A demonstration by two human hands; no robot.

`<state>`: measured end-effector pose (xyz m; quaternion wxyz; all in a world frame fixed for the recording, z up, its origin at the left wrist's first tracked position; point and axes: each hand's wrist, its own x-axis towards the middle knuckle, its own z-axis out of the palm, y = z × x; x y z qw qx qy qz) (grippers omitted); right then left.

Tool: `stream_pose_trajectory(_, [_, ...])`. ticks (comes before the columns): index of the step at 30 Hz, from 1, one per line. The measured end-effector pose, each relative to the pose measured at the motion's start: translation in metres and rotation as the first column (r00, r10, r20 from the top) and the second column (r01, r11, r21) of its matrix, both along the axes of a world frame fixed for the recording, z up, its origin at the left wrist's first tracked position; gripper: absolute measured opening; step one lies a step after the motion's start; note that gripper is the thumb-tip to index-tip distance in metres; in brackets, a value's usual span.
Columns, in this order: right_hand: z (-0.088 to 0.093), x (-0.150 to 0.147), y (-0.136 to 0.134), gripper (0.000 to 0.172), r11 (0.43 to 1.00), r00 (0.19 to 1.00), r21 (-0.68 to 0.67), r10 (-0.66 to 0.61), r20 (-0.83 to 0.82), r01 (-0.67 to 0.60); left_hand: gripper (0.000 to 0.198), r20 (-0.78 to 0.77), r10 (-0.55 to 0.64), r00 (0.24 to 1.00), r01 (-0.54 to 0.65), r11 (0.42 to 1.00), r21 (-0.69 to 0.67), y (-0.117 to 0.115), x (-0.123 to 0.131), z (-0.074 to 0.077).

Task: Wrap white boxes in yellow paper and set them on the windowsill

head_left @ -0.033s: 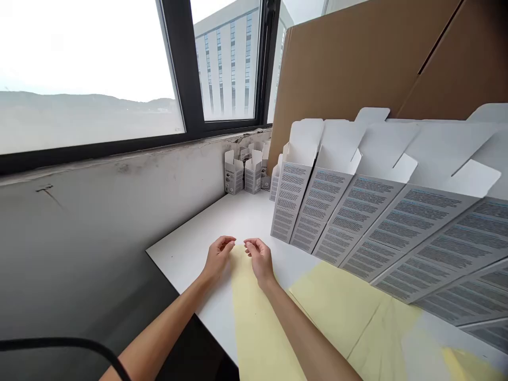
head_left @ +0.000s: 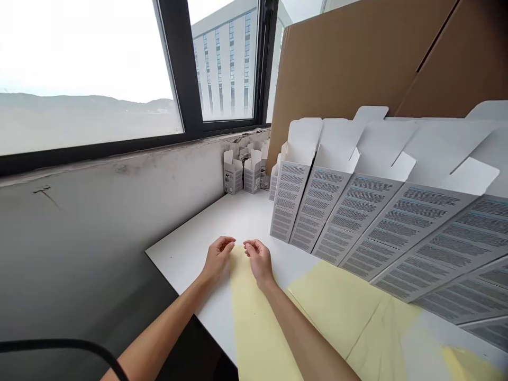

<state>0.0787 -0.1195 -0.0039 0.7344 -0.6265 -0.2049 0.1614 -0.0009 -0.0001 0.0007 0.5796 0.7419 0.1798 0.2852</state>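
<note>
On the white surface, at the far end of the yellow strip lying between the forearms: poised with left hand and right hand curled inward by either corner. Can't tell if pinching the strip or just clear. Probably best to align corners evenly, pull lightly, avoid creasing under the right forearm.
</note>
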Motion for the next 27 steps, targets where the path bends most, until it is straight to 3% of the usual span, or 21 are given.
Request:
stream_pose_trajectory(7, [-0.006,0.0,0.0,0.031,1.0,0.999,0.0,-0.025,-0.029,0.025,0.03,-0.068,-0.004,0.998,0.011,0.995,0.097,-0.002,-0.001,0.001])
stream_pose_trajectory(11, [-0.004,0.003,0.004,0.027,0.999,0.999,-0.035,-0.02,-0.042,0.018,0.029,-0.076,0.04,0.996,-0.037,0.998,0.04,-0.006,-0.003,0.0])
stream_pose_trajectory(15, [0.011,0.032,0.024,0.027,0.996,0.998,-0.088,-0.004,-0.056,-0.001,0.03,-0.073,0.111,0.991,-0.117,0.99,-0.08,0.001,0.01,0.008])
stream_pose_trajectory(18, [0.026,0.067,0.057,0.036,0.997,0.998,-0.066,-0.053,-0.027,0.051,0.032,-0.059,0.178,0.982,-0.182,0.981,-0.071,0.027,0.044,0.019])
stream_pose_trajectory(21, [0.035,0.1,0.102,0.044,0.994,0.994,-0.031,-0.103,-0.032,0.102,0.036,-0.053,0.256,0.965,-0.259,0.965,-0.046,0.068,0.095,0.027])
stream_pose_trajectory(24, [0.034,0.128,0.147,0.051,0.99,0.989,-0.009,-0.139,-0.047,0.139,0.041,-0.068,0.386,0.92,-0.389,0.92,-0.038,0.111,0.151,0.028])
stream_pose_trajectory(27, [0.027,0.155,0.186,0.055,0.985,0.985,0.012,-0.172,-0.03,0.172,0.046,-0.032,0.447,0.894,-0.447,0.894,0.005,0.144,0.2,0.028])
